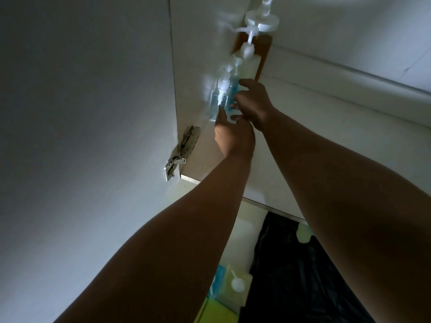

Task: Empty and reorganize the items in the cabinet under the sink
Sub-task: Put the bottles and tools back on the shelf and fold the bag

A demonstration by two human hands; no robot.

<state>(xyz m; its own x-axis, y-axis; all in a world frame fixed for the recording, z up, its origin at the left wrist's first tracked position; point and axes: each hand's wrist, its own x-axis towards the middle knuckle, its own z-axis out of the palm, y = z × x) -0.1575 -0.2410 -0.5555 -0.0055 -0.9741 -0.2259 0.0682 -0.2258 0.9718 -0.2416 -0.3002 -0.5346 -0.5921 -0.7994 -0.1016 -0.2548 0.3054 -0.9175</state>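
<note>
While both arms are stretched deep into the cabinet, the left hand (229, 134) sits just below the blue pump bottle (220, 101), fingers reaching up so the tips touch its lower end, loosely spread rather than clamped. The right hand (253, 102) is right beside it on the other side, fingers curled around what looks like a second blue bottle (234, 88) tucked behind the first, though it's blurry enough that I can't swear it's a firm grip. Past those, a row runs along the cabinet's side wall (186, 66): a pale pump bottle (248, 64) touching the blue ones, then a white round-capped container (262, 21) further back, with something brown (264, 50) behind them. A metal hinge (184, 150) sits on the wall near the left wrist. Down low, outside the cabinet, there's a pale square pump bottle (238, 285), something blue (219, 278) next to it, yellow-green stuff (214, 311) and a black plastic bag (291, 264).
</note>
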